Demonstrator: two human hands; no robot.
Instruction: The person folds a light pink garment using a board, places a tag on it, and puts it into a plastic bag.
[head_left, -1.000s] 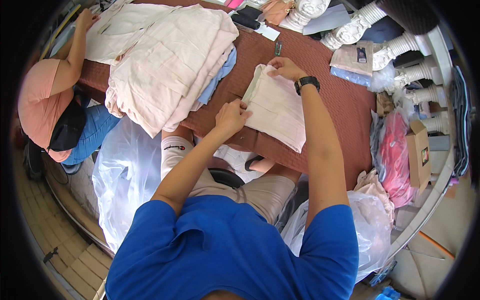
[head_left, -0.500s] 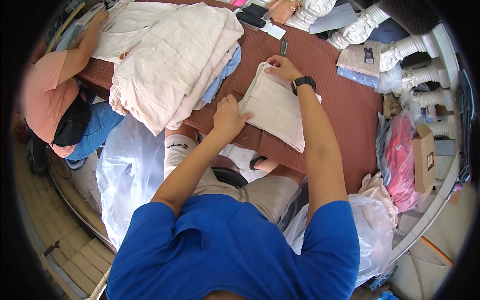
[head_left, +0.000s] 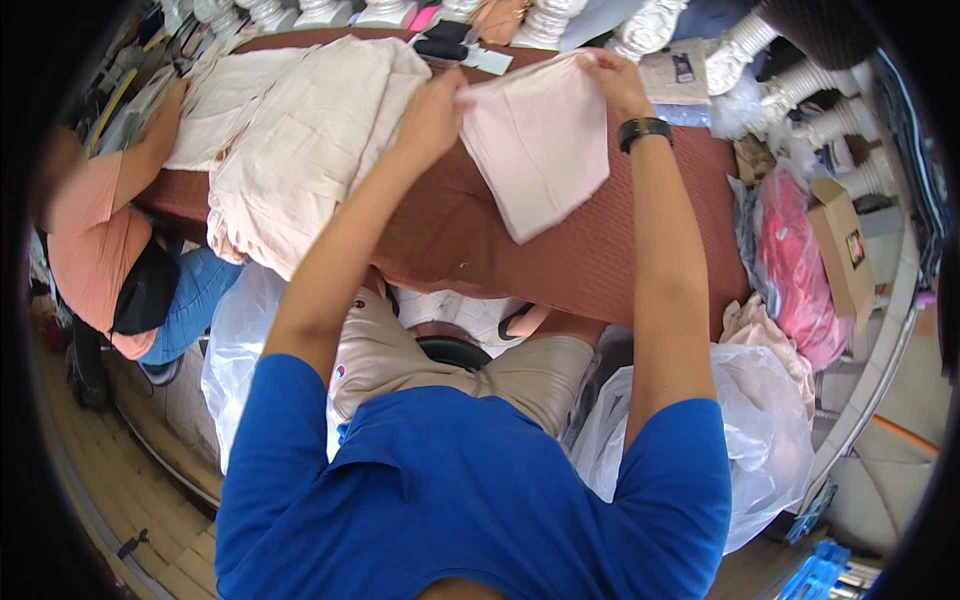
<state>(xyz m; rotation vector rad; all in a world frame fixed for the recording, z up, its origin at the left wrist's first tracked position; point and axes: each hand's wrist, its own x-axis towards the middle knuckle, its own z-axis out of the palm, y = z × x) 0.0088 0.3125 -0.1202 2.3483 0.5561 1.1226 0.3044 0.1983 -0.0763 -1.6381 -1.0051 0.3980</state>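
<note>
1. The folded, pale pink piece of thin cloth (head_left: 540, 145) is in front of you, spread between your two hands above the worktop with brown quilted cover (head_left: 665, 220). Its lower part narrows to a corner; whether this corner touches the cover, I cannot tell.
2. Your left hand (head_left: 435, 115) is at the upper left corner of the cloth. Its fingers are narrow, holding this corner, and they are a little blurred.
3. Your right hand (head_left: 618, 85) is at the upper right corner, with the fingers pinching the edge. On this wrist there is a black wristwatch (head_left: 645, 132).
4. To the left of the cloth lies the large pile of pale cream-pink fabric (head_left: 300, 140) on the worktop. Your left forearm passes in front of its right side.
5. Beyond the cloth, near the far edge, are a small black bundle (head_left: 442, 40) and a white flat card (head_left: 487, 61). Behind your right hand lies a beige packaged garment (head_left: 672, 75).
6. On the far left, a person in a peach top (head_left: 100, 255) has an arm reaching toward the fabric.
7. At the right end stand a brown cardboard box (head_left: 838, 255) and red goods in clear plastic (head_left: 798, 270).
</note>
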